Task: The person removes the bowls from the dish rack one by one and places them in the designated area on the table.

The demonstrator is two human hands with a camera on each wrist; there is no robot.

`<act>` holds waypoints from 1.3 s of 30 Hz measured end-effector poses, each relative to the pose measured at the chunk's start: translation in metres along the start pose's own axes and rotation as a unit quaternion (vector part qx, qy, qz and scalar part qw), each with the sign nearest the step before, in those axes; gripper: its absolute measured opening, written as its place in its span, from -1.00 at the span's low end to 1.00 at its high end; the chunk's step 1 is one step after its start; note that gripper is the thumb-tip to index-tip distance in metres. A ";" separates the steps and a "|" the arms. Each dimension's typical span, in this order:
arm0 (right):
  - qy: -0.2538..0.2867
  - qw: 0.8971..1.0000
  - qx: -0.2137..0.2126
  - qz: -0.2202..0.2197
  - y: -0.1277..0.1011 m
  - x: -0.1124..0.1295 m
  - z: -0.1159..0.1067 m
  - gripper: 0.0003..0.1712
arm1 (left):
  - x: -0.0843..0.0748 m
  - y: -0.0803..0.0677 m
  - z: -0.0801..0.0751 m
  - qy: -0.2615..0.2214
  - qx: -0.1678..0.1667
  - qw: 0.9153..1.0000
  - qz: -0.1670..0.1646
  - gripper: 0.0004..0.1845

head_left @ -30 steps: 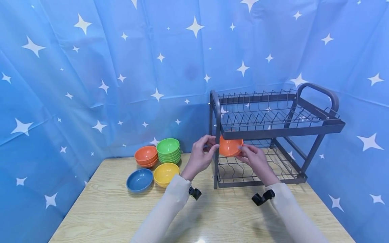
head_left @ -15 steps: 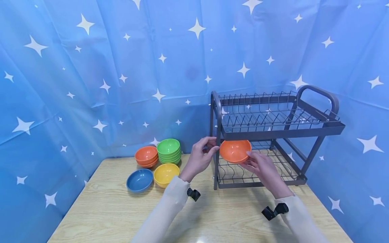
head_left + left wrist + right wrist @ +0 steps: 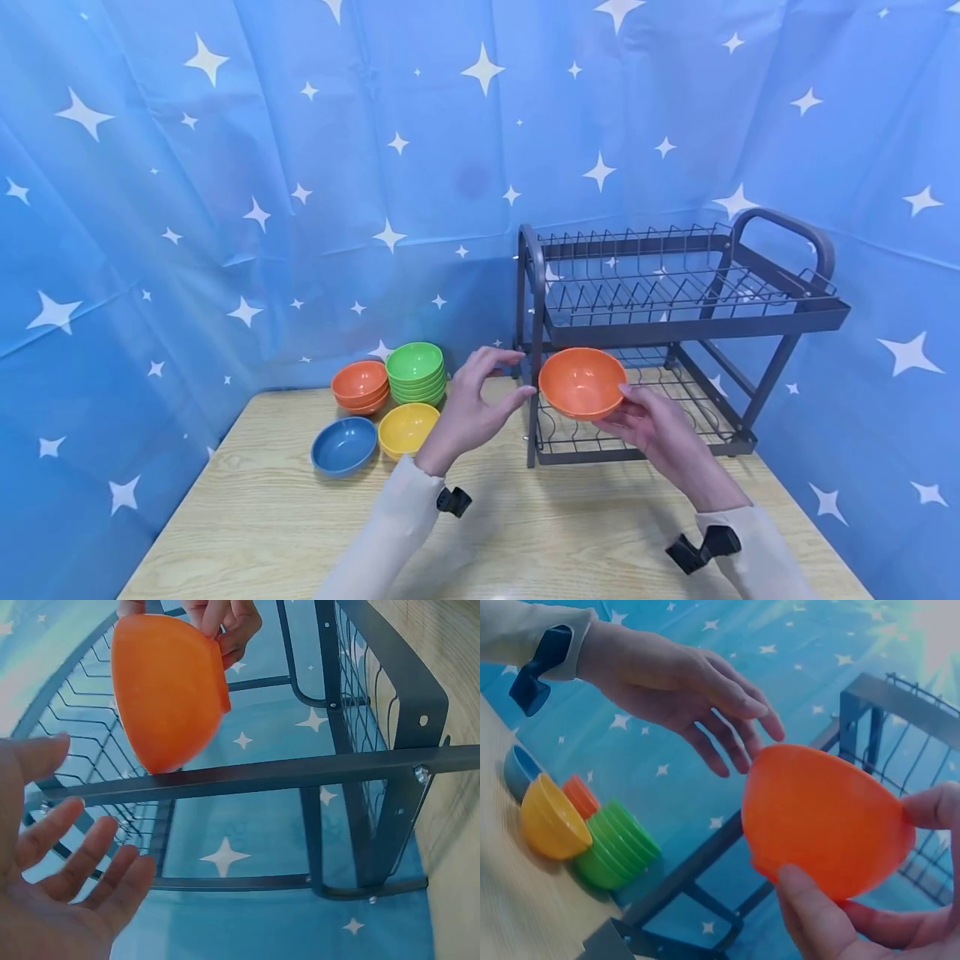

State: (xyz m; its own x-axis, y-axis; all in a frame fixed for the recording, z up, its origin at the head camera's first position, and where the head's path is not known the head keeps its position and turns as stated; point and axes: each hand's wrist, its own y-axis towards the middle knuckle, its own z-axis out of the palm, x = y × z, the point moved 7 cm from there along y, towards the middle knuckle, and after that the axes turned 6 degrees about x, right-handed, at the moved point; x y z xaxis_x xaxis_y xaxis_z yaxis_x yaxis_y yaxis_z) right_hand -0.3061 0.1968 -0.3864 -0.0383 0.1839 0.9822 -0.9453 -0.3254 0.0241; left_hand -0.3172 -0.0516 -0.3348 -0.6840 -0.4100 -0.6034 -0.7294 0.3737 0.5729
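Observation:
My right hand [image 3: 636, 412] holds an orange bowl [image 3: 582, 382] by its right rim, thumb on the rim and fingers beneath, just in front of the lower tier of a grey two-tier dish rack [image 3: 697, 323]. In the right wrist view the orange bowl [image 3: 825, 821] is tilted and pinched by the right hand [image 3: 832, 922]. My left hand [image 3: 480, 400] hovers open to the left of the bowl with its fingers spread, apart from it. The left wrist view shows the left hand [image 3: 60, 900] with its palm open and the orange bowl [image 3: 169, 690] beyond it.
At the table's back left sit a stack of orange bowls [image 3: 361, 385], a stack of green bowls [image 3: 416, 371], a yellow bowl [image 3: 408, 427] and a blue bowl [image 3: 344, 443]. The wooden table [image 3: 300, 533] is backed by a blue star-patterned curtain [image 3: 225, 208].
The right hand has drawn the orange bowl out from under the rack's upper tier toward me. The left hand has come away from the rack post and opened.

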 end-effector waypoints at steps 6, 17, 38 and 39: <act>0.022 0.999 0.046 0.002 -0.004 -0.003 0.013 -0.28 | -0.027 -0.015 -0.006 0.052 0.026 0.995 0.083 -0.52; 0.014 0.990 0.130 0.047 -0.005 -0.017 0.047 -0.18 | -0.058 -0.038 -0.002 0.093 0.110 0.975 0.166 -0.55; -0.146 0.987 0.056 0.040 0.013 -0.017 0.068 -0.17 | -0.051 -0.056 -0.027 0.139 0.102 0.962 0.211 -0.83; -0.175 0.983 0.036 0.034 0.015 -0.015 0.067 -0.20 | -0.049 -0.056 -0.029 0.141 0.100 0.963 0.205 -0.82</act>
State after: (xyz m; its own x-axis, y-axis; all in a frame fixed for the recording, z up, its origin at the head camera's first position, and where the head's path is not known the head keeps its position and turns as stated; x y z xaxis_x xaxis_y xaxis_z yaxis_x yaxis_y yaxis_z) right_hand -0.2975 0.1273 -0.3885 0.0258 -0.1673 0.9856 -0.9184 -0.3934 -0.0428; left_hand -0.2421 -0.0766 -0.3213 -0.9055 -0.3936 -0.1587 -0.4058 0.6936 0.5952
